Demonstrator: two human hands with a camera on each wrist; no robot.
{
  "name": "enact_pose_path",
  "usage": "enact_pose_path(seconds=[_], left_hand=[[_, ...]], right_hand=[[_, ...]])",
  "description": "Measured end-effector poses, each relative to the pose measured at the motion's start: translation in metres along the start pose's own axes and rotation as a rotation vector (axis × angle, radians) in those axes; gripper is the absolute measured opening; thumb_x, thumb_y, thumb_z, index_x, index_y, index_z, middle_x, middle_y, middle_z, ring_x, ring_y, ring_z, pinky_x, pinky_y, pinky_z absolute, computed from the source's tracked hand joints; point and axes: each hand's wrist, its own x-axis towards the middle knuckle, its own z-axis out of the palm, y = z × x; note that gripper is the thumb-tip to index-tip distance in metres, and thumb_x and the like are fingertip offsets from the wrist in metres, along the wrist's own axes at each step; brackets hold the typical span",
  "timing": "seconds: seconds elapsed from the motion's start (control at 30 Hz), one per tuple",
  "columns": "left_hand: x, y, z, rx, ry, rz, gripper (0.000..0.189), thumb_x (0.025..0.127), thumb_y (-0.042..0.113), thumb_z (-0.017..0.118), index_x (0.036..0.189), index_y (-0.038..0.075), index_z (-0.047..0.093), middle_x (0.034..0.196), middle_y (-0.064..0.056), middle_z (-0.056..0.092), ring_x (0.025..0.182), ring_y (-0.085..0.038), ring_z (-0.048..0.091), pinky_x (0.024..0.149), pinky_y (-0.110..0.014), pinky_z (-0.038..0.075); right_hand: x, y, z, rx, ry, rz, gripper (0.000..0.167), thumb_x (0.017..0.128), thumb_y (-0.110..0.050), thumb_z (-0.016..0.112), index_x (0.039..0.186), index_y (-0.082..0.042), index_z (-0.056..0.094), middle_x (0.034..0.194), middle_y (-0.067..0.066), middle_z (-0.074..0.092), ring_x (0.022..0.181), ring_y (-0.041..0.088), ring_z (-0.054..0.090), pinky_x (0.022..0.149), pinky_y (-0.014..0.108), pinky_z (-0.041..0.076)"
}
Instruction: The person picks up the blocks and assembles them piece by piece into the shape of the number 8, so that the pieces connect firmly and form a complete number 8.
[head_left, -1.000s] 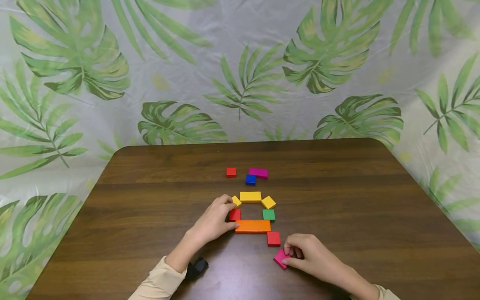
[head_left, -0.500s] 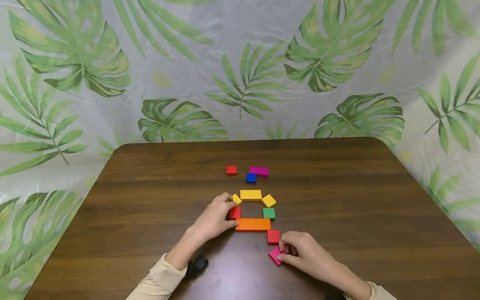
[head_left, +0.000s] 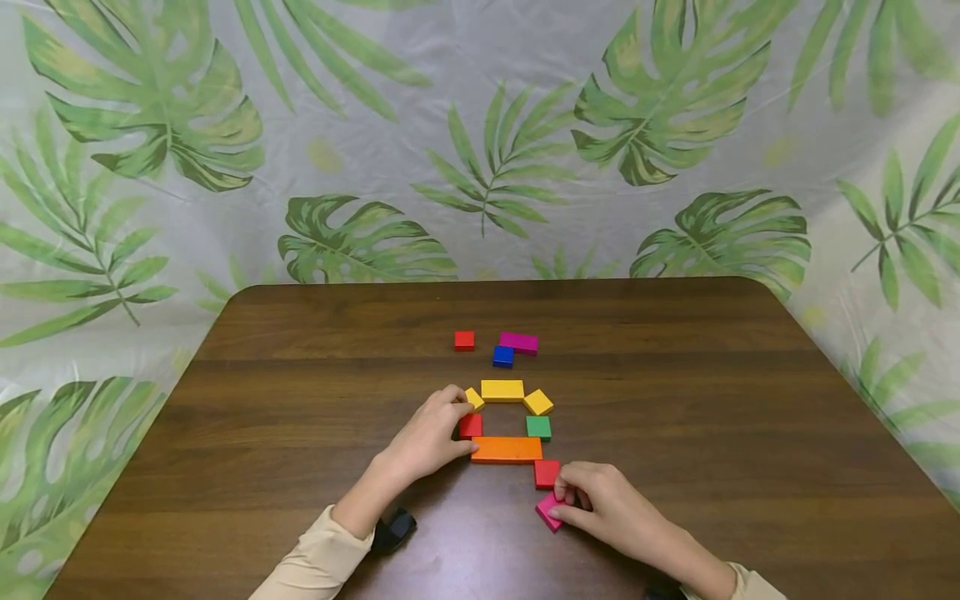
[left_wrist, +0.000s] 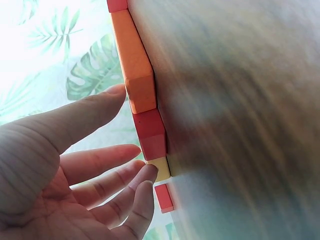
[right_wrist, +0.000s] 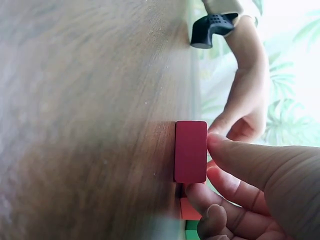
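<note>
My left hand [head_left: 423,442] lies along the left side of a ring of blocks. Its thumb tip is at the orange block's [head_left: 506,450] end, and its fingertips are at the left red block [head_left: 472,426] and the yellow block [left_wrist: 160,169]. The fingers are bent but close round nothing. Thumb and fingers of my right hand [head_left: 618,508] pinch a pink block [head_left: 548,510], which lies turned at an angle on the table. That block sits just below another red block [head_left: 546,474] at the orange block's lower right corner.
A long yellow block [head_left: 502,391], a tilted yellow block [head_left: 538,402] and a green block [head_left: 538,427] make up the ring's far and right sides. Farther back lie a red block [head_left: 464,341], a blue block [head_left: 503,357] and a purple block [head_left: 519,342] on the wooden table [head_left: 300,358].
My right hand has slid the pink block left and slightly away from me, closer under the red block, mostly in the first half second. The left hand has stayed in place.
</note>
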Motion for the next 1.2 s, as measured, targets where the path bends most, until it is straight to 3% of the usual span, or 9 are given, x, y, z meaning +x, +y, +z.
enact_pose_path(seconds=[0.3, 0.57, 0.7, 1.2], left_hand=[[0.000, 0.000, -0.002, -0.006, 0.006, 0.001, 0.038, 0.076, 0.022, 0.078, 0.103, -0.003, 0.067, 0.107, -0.011, 0.056, 0.094, -0.023, 0.050, 0.084, -0.037, 0.046], [0.001, 0.000, 0.000, -0.010, -0.001, -0.004, 0.042, 0.076, 0.021, 0.077, 0.107, -0.004, 0.066, 0.110, -0.011, 0.056, 0.097, -0.025, 0.051, 0.087, -0.038, 0.046], [0.000, -0.001, -0.001, -0.021, 0.001, -0.008, 0.044, 0.076, 0.021, 0.078, 0.110, -0.005, 0.065, 0.111, -0.012, 0.056, 0.098, -0.026, 0.051, 0.089, -0.038, 0.047], [0.002, -0.001, -0.001, -0.008, -0.021, -0.029, 0.048, 0.076, 0.021, 0.077, 0.115, -0.005, 0.063, 0.115, -0.013, 0.056, 0.101, -0.027, 0.051, 0.091, -0.039, 0.046]], right_hand=[[0.003, -0.004, 0.000, -0.011, -0.018, 0.056, 0.019, 0.079, -0.017, 0.074, 0.076, -0.018, 0.056, 0.070, -0.014, 0.049, 0.061, -0.004, 0.041, 0.053, 0.012, 0.040], [-0.002, 0.005, -0.011, -0.014, -0.058, -0.059, 0.021, 0.075, -0.024, 0.077, 0.082, -0.018, 0.059, 0.071, -0.009, 0.055, 0.062, -0.006, 0.040, 0.052, 0.011, 0.039], [-0.003, 0.009, -0.013, -0.004, -0.083, -0.066, 0.021, 0.074, -0.022, 0.078, 0.083, -0.017, 0.060, 0.073, -0.009, 0.056, 0.062, -0.007, 0.038, 0.052, 0.010, 0.038], [-0.001, 0.005, -0.006, -0.024, -0.033, -0.085, 0.020, 0.072, -0.017, 0.079, 0.082, -0.016, 0.061, 0.073, -0.008, 0.058, 0.060, -0.006, 0.038, 0.051, 0.009, 0.037]])
